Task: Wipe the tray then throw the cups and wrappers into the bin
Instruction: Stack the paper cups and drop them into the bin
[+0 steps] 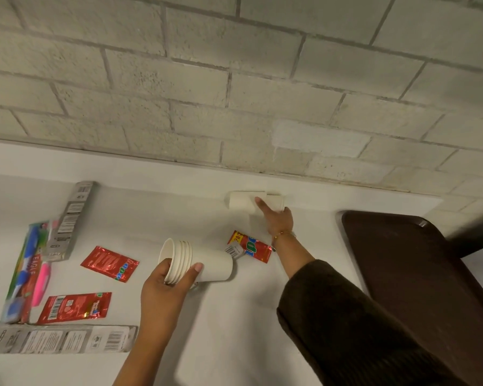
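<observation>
Now the left hand holds stacked cups mid-frame; the right hand touches lying cups higher up, grip unclear. Wrappers at left wait, not binned yet.

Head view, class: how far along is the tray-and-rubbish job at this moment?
Done: the brown tray lies bare; wiping cannot be confirmed. In hand: the left hand holds a stack of paper cups; the right hand touches more lying cups by the wall. Left: red wrappers on the counter, and throwing everything away.
</observation>
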A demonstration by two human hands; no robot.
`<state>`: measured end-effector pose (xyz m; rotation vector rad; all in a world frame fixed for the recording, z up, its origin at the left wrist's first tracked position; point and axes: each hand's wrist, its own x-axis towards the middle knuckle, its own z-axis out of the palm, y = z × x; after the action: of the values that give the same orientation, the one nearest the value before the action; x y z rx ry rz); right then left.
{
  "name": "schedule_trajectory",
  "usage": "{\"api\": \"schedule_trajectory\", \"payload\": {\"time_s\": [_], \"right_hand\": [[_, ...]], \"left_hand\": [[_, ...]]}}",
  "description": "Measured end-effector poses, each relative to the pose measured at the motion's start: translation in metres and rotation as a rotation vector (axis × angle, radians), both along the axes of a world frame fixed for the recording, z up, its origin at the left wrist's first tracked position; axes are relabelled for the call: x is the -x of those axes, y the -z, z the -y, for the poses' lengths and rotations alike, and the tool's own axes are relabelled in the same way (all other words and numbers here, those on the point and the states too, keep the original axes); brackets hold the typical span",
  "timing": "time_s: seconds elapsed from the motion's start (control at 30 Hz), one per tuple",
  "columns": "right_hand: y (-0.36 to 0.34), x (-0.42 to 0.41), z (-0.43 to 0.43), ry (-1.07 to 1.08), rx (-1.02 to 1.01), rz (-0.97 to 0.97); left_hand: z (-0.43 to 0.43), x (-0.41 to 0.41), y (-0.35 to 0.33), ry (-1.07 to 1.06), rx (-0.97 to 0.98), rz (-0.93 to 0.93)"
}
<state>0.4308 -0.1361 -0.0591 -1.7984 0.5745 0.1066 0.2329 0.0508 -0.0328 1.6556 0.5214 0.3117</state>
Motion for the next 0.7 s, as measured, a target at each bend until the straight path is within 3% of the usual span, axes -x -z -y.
{"api": "schedule_trajectory", "payload": {"time_s": [0.13, 0.33, 0.57, 0.7], "right_hand": [[0.001, -0.009, -0.026, -0.029, 0.129, -0.081], [-0.016, 0.006, -0.033, -0.103, 0.197, 0.171], [-0.050, 0.097, 0.018, -0.084, 0.327, 0.407], [-0.056, 0.170, 0.067, -0.019, 0.392, 0.400]], "left_hand": [[-0.003, 0.002, -0.001, -0.006, 0.023, 0.002], [-0.018, 0.004, -0.003, -0.031, -0.007, 0.015], [-0.005, 0.011, -0.016, 0.065, 0.020, 0.066], [0.023, 0.016, -0.021, 0.200, 0.074, 0.077]]}}
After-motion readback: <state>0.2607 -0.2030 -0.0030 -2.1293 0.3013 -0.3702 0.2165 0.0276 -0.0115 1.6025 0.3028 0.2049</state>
